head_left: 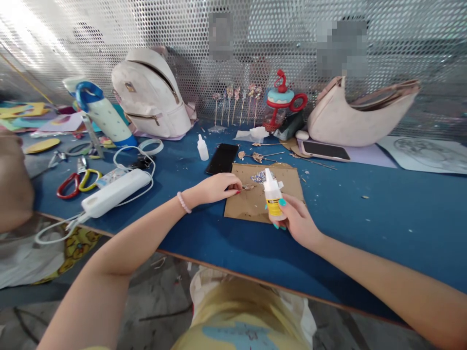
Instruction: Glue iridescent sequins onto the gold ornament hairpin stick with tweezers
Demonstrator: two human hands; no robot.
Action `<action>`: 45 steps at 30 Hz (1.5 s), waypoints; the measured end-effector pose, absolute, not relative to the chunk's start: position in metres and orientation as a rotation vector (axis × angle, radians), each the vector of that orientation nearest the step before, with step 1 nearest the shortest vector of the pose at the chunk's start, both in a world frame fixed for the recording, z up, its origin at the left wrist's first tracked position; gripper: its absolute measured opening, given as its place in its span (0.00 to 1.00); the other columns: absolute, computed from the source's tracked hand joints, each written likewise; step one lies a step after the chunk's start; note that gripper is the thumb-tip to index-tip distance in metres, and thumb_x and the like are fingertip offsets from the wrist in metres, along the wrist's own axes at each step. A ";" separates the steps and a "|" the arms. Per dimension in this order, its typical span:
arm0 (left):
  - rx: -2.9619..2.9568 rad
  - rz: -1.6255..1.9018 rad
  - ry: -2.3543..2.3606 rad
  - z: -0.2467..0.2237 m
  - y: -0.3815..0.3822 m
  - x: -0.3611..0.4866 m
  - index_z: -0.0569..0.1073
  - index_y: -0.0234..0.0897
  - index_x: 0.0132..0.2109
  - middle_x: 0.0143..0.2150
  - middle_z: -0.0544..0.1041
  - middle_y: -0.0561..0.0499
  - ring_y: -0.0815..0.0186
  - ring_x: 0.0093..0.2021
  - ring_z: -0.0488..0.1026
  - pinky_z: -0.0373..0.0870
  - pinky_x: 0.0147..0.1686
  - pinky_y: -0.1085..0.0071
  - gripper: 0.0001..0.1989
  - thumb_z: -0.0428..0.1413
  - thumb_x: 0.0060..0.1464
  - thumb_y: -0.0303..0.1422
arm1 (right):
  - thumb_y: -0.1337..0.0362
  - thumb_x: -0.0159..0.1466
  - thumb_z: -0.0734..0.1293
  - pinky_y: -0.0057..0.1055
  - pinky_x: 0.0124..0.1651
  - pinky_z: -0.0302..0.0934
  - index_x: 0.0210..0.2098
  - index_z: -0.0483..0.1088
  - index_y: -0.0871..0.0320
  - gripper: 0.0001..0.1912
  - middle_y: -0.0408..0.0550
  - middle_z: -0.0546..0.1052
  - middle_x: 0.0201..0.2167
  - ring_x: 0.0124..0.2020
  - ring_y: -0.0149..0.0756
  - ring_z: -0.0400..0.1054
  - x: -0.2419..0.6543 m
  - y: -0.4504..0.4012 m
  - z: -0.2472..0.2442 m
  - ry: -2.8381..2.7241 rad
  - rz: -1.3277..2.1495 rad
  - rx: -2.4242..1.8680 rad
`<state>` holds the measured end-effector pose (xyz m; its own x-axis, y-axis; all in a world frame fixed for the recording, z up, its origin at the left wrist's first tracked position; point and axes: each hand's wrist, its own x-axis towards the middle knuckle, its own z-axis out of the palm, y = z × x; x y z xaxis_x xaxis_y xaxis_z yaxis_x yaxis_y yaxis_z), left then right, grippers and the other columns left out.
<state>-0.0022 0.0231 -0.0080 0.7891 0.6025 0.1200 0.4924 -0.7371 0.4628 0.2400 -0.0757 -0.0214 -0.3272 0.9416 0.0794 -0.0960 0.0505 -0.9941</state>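
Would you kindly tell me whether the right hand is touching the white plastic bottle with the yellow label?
Touching: the head view shows the right hand gripping the bottle, its thumb over the label.

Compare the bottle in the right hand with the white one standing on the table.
The held squeeze bottle has a yellow label; the standing white bottle shows none. The held squeeze bottle is gripped in the right hand; the standing white bottle rests on the blue table. Both are whitish with tapered tops.
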 end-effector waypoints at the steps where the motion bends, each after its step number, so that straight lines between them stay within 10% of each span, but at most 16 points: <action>1: 2.549 0.369 0.833 -0.007 0.022 -0.002 0.73 0.34 0.45 0.40 0.76 0.48 0.67 0.38 0.71 0.68 0.40 0.71 0.10 0.50 0.61 0.32 | 0.47 0.64 0.63 0.26 0.19 0.50 0.34 0.67 0.58 0.18 0.39 0.67 0.18 0.17 0.26 0.56 0.240 -0.076 -0.021 -1.426 1.428 -0.911; 13: 2.633 0.315 0.854 -0.007 0.017 -0.002 0.74 0.35 0.43 0.43 0.77 0.48 0.65 0.42 0.73 0.67 0.44 0.69 0.10 0.50 0.63 0.33 | 0.51 0.62 0.67 0.29 0.28 0.65 0.37 0.69 0.57 0.15 0.45 0.76 0.27 0.24 0.30 0.68 0.241 -0.077 -0.011 -1.447 1.453 -0.913; 32: 2.681 0.216 0.820 0.000 -0.001 0.005 0.75 0.38 0.40 0.38 0.76 0.51 0.68 0.37 0.72 0.62 0.35 0.74 0.09 0.50 0.62 0.33 | 0.56 0.64 0.67 0.27 0.31 0.59 0.39 0.70 0.54 0.08 0.41 0.71 0.27 0.28 0.27 0.63 0.267 -0.044 -0.002 -1.502 1.224 -0.886; 45: 3.166 0.272 0.428 -0.003 -0.016 0.015 0.71 0.33 0.56 0.43 0.76 0.43 0.63 0.41 0.74 0.68 0.39 0.67 0.18 0.42 0.67 0.32 | 0.56 0.64 0.66 0.28 0.28 0.57 0.39 0.69 0.54 0.09 0.40 0.70 0.25 0.26 0.27 0.62 0.269 -0.044 -0.006 -1.514 1.202 -0.929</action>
<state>0.0146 -0.0155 -0.0034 0.9501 0.2578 0.1758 0.2688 -0.9623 -0.0413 0.2692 -0.0439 -0.0055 -0.2531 0.9425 0.2183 0.0012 0.2259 -0.9741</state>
